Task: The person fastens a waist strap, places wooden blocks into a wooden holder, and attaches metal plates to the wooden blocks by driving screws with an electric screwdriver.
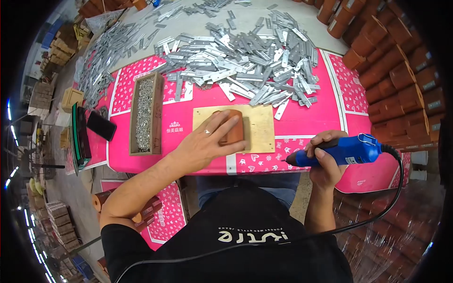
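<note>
My left hand (203, 142) lies over a reddish-brown cylindrical piece (233, 133), its fingers curved across the top and the thumb at the near side. The piece rests on a pale wooden board (260, 134) and is partly hidden under the hand. In my right hand (326, 160) is a blue electric screwdriver (347, 151), held closed in the fingers near the table's front edge. Its dark tip points left, towards the board, and is apart from the brown piece. A black cord runs from its rear end.
Beyond the board lies a heap of flat metal strips (245, 61). A wooden box of small screws (147, 113) stands left, with a black phone (101, 125) farther left. Stacked brown pieces (398, 94) rise at the right. The black cord (377, 214) loops across my body.
</note>
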The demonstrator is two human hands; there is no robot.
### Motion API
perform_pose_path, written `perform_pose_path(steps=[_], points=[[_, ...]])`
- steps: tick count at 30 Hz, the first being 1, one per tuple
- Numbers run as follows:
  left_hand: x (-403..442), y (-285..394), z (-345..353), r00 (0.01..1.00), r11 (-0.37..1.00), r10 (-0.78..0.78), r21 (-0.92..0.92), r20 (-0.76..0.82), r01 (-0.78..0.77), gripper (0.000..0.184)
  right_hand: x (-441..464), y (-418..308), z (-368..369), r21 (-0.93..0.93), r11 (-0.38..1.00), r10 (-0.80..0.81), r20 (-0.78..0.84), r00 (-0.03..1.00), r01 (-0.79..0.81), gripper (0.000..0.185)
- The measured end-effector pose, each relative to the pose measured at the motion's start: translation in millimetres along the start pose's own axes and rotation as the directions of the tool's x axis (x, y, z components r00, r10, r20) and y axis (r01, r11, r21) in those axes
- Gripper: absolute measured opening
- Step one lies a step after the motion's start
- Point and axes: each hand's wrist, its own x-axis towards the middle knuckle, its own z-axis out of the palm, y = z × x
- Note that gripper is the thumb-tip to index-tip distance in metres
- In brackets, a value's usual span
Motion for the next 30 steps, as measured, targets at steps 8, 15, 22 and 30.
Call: perform_pose_path(steps=[8, 15, 22, 30], points=[[2, -7, 16, 0.962, 0.877, -0.271, -0.417, -0.025, 0.237, 0.089, -1, 12, 20, -0.079, 0.995, 0.051, -0.045, 0.998, -0.054, 0.035], [9, -22, -1, 0.936, 0.871, -0.309, -0.444, -0.167, 0.208, 0.065, 14, 30, 19, -0.089, 0.995, -0.044, -0.032, 0.999, 0.041, 0.032], [113, -123, 44, 0.899, 0.96, -0.28, -0.115, -0.337, 0.255, 0.027, 15, 45, 22, -0.194, 0.98, -0.032, 0.045, 0.998, 0.04, 0.034], [155, -115, 48, 0.899, 0.902, -0.413, -0.198, -0.143, 0.383, 0.026, 10, 52, 17, -0.249, 0.959, -0.123, 0.069, 0.99, 0.136, 0.036]])
